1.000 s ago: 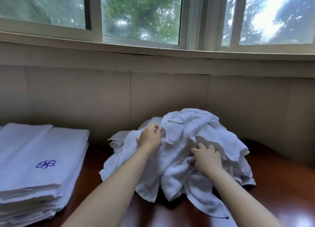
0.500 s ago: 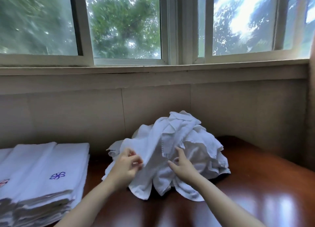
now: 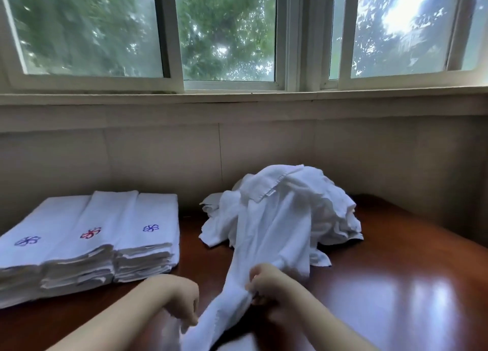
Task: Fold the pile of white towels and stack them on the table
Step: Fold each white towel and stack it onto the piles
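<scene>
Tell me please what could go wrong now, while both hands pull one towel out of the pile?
1. The towel held by the left hand and right hand still lies over the pile, so pulling may drag other towels across the table.
2. The pile sits near the table's right edge; loose towels could slide off.
3. The towel's lower end hangs below the table's front edge and might touch the floor.

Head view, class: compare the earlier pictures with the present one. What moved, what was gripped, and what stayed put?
Both hands came back from the pile toward the person, drawing one towel out. The left hand and right hand each keep a grip on its near end. The folded stacks and the table stayed as they were.
</scene>
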